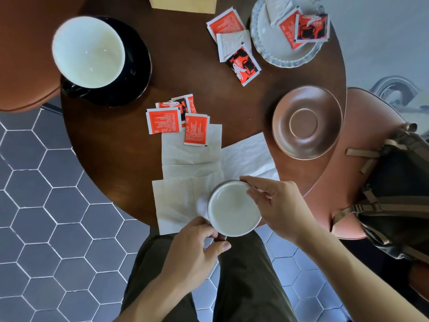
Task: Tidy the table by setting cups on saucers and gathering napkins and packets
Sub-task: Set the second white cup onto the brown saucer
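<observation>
Grey hexagon tiles surround the round dark worktop (111, 145). One job looks done: the large cup (89, 52) sits on its black saucer (139, 63). You hold the small cup (234, 210) over the napkins (185, 182), left hand (195, 249) closed at its near side, right hand (276, 205) pinching the far rim. Its likely home, the brown saucer (307, 123), stands bare well apart. Red packets (178, 119) lie loose mid-table, more (234, 49) beside the white plate (274, 45), some on it. Napkins and packets remain ungathered.
</observation>
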